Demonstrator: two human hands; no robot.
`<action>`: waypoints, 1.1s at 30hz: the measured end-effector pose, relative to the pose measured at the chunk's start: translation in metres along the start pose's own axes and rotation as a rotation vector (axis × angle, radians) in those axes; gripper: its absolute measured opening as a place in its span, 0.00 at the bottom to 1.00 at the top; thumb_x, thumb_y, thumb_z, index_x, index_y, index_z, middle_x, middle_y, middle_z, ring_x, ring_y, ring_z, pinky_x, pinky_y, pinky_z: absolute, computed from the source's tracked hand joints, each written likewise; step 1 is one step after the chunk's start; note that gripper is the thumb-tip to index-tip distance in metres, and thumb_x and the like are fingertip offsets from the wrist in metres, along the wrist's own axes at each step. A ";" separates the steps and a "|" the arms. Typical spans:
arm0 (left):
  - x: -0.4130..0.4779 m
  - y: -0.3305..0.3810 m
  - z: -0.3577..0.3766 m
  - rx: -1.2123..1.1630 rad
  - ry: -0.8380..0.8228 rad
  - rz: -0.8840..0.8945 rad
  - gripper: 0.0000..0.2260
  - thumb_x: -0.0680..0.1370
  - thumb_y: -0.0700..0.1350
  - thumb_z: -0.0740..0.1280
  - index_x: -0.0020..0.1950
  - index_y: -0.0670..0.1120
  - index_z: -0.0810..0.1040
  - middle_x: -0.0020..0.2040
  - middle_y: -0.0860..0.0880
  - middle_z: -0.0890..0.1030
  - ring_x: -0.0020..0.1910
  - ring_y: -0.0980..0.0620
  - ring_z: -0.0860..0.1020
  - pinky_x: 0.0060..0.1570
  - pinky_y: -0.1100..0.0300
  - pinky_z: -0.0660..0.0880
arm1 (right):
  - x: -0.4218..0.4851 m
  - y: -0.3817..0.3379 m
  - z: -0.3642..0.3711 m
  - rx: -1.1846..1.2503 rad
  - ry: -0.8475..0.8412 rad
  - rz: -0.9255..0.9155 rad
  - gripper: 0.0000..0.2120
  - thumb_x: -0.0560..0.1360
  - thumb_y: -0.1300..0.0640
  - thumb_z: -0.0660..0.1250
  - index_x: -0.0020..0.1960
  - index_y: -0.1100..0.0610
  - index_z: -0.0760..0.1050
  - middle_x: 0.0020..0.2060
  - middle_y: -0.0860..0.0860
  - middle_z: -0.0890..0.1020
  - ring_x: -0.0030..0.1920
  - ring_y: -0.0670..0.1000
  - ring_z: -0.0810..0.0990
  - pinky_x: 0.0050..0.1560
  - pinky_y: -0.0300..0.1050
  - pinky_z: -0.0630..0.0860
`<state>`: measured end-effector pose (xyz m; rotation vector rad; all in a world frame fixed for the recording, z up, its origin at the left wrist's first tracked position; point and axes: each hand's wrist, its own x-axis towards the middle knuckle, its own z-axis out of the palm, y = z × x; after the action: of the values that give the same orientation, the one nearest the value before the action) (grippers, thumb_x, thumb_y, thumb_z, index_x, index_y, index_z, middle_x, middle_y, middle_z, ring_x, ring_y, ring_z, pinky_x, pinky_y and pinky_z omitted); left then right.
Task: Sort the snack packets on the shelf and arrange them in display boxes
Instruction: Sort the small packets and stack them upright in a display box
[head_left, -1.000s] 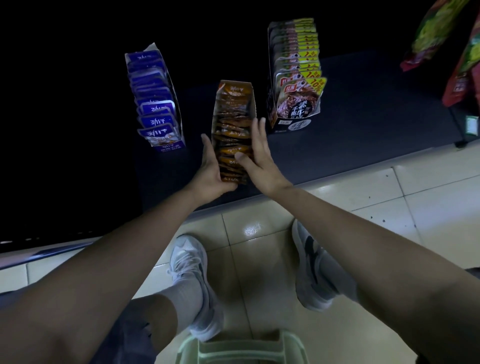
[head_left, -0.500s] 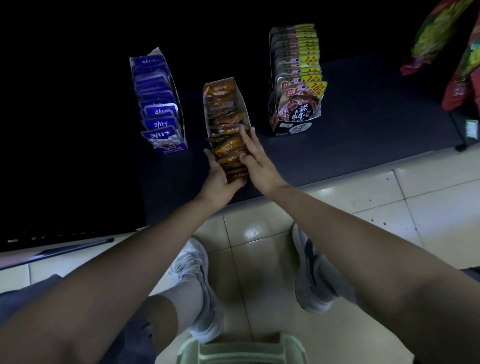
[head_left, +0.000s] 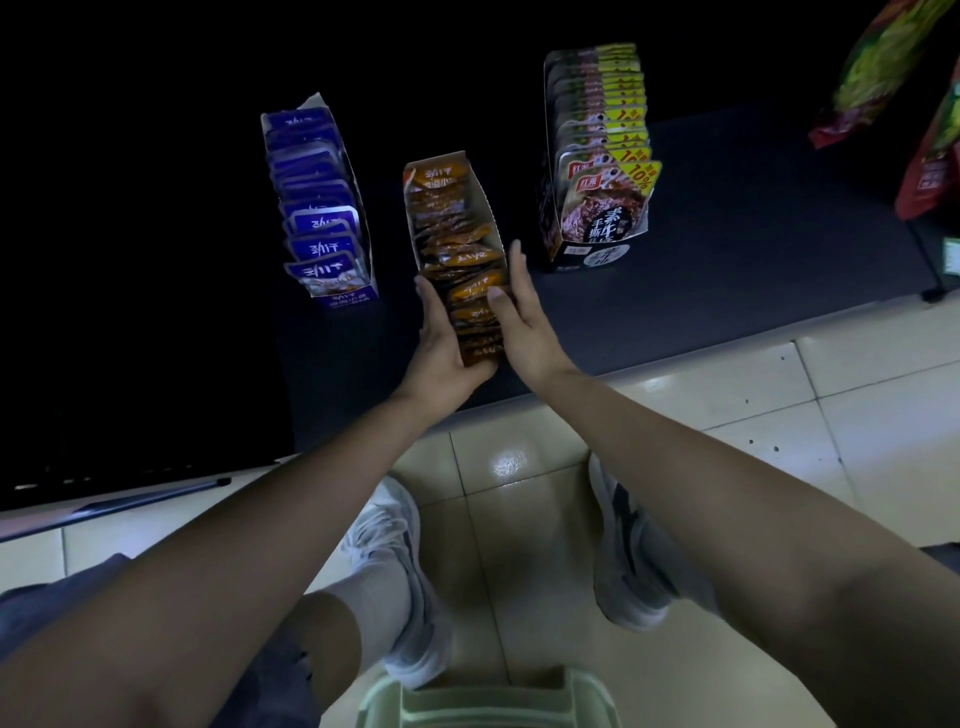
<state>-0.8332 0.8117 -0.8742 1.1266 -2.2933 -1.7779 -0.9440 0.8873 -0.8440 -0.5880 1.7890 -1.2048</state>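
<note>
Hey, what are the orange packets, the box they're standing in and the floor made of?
The orange packets: probably glossy plastic film; wrinkled faces catch light. The display box: looks like thin matte cardboard, given its pale, cut side wall. The floor: likely glazed ceramic tile, with a glare spot and grout lines.

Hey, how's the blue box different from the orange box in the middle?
The blue box holds blue packets in a tidy row; the orange box holds orange-brown packets lying tilted and uneven. The blue box is untouched; the left hand holds the orange box's near end and the right hand presses its side. The orange box sits nearer the shelf edge. Both are narrow, open-topped display boxes.
</note>
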 end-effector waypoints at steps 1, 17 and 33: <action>0.000 0.000 0.001 0.006 0.000 0.009 0.55 0.66 0.58 0.69 0.63 0.69 0.19 0.80 0.49 0.48 0.78 0.49 0.53 0.74 0.40 0.54 | -0.001 0.001 0.002 0.009 -0.011 0.007 0.29 0.82 0.46 0.54 0.78 0.40 0.44 0.79 0.47 0.50 0.78 0.47 0.49 0.77 0.53 0.50; -0.011 0.007 -0.008 -0.051 0.008 -0.035 0.67 0.56 0.65 0.79 0.65 0.66 0.20 0.78 0.50 0.34 0.78 0.51 0.41 0.76 0.43 0.52 | -0.012 0.002 0.000 0.040 0.024 0.024 0.31 0.81 0.45 0.57 0.79 0.45 0.46 0.79 0.47 0.46 0.78 0.45 0.46 0.77 0.49 0.47; -0.010 0.005 0.003 0.052 -0.042 -0.112 0.57 0.73 0.51 0.74 0.72 0.46 0.23 0.77 0.46 0.31 0.77 0.51 0.38 0.77 0.54 0.45 | -0.004 0.016 -0.014 -0.003 -0.081 0.075 0.27 0.82 0.42 0.53 0.78 0.43 0.49 0.79 0.45 0.48 0.77 0.44 0.45 0.75 0.47 0.46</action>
<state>-0.8292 0.8200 -0.8671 1.2621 -2.3580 -1.8059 -0.9524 0.9035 -0.8545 -0.5585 1.7302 -1.1122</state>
